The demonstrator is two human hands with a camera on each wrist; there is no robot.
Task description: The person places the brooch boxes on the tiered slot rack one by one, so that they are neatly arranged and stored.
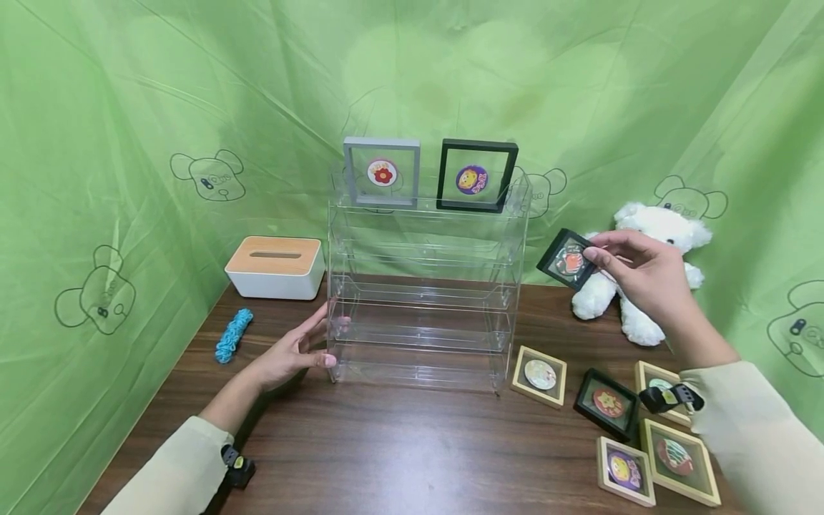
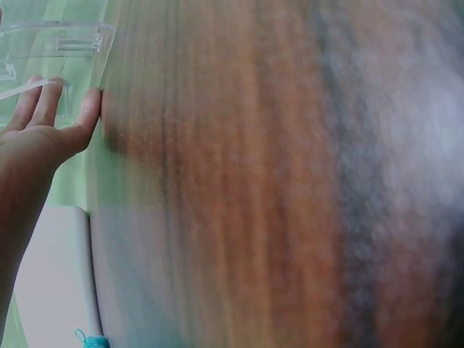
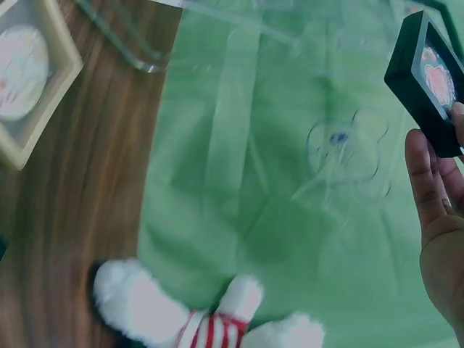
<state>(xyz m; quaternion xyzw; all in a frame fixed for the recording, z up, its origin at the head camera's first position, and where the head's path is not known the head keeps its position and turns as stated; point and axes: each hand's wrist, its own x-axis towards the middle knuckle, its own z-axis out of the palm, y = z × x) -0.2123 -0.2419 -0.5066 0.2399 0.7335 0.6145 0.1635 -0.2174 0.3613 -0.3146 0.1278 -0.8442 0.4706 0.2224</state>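
Observation:
A clear acrylic tiered display rack [image 1: 421, 293] stands upright on the wooden table. My left hand [image 1: 299, 354] rests against its left side, fingers fairly straight along the side panel and thumb by the front edge; the same hand [image 2: 43, 138] shows in the left wrist view. To the right of the rack, my right hand [image 1: 644, 275] holds up a small black display frame [image 1: 568, 259] with a red design inside, pinched between thumb and fingers. A grey frame [image 1: 382, 173] and another black frame [image 1: 477, 176] stand on the rack's top tier.
Several frames lie on the table at the right, including a light wood frame [image 1: 539, 376] and a black one [image 1: 607, 403]. Behind the right hand sits a white plush bear [image 1: 644, 329]. Left of the rack are a tissue box [image 1: 275, 267] and a blue cord bundle [image 1: 233, 335].

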